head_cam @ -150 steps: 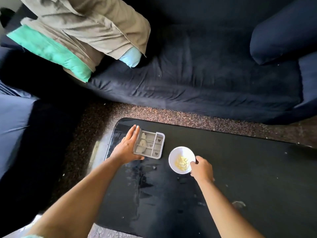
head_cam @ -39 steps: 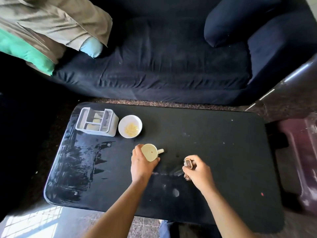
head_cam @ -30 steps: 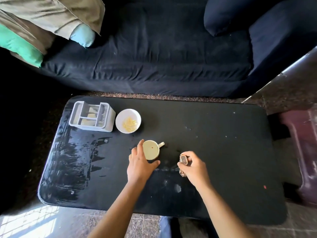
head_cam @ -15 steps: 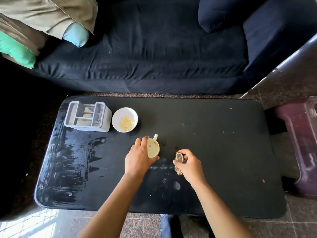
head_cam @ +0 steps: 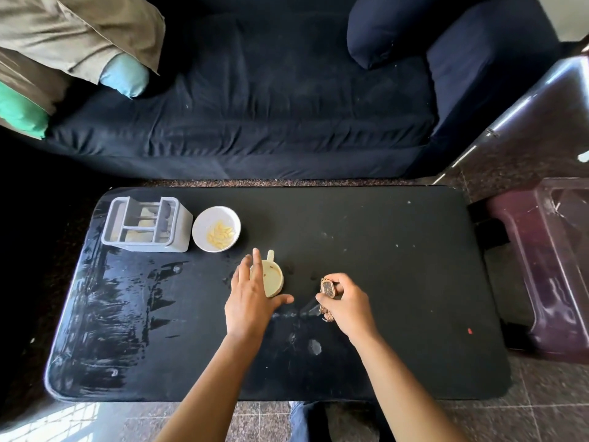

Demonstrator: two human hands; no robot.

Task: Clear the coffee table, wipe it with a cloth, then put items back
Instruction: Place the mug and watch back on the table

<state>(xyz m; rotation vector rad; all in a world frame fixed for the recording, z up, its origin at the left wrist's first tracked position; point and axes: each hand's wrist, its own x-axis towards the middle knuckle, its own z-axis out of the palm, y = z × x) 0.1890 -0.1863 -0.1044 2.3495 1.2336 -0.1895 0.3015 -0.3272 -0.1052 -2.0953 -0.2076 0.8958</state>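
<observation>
1. Coffee table (head_cam: 414, 314), black with rounded corners, fills the middle of the view. Its far long edge runs along a dark sofa (head_cam: 271, 100), with only a thin strip of speckled floor between them.
2. A grey divided caddy (head_cam: 145, 226) stands at the far left corner, near the left edge. A white bowl (head_cam: 204, 218) holding yellow bits sits just beside it on the right.
3. A cream cup (head_cam: 272, 279) stands near the table's middle, apart from the bowl, with its handle pointing toward the far edge.
4. The left hand (head_cam: 248, 303) lies against the cup's left side. Its fingers are straight and spread, and the thumb stretches out along the cup's near side.
5. The right hand (head_cam: 350, 303), just right of the cup, pinches a gold-toned wristwatch (head_cam: 328, 287). The dial faces up and the band hangs toward the tabletop below the palm.
6. Open black surface stretches from the right hand to the right edge, marked by pale specks and one small red fleck.
7. Wet streaks cover the left near part of the table out to its edge.
8. A maroon plastic stool (head_cam: 548, 266) stands close against the right end.
</observation>
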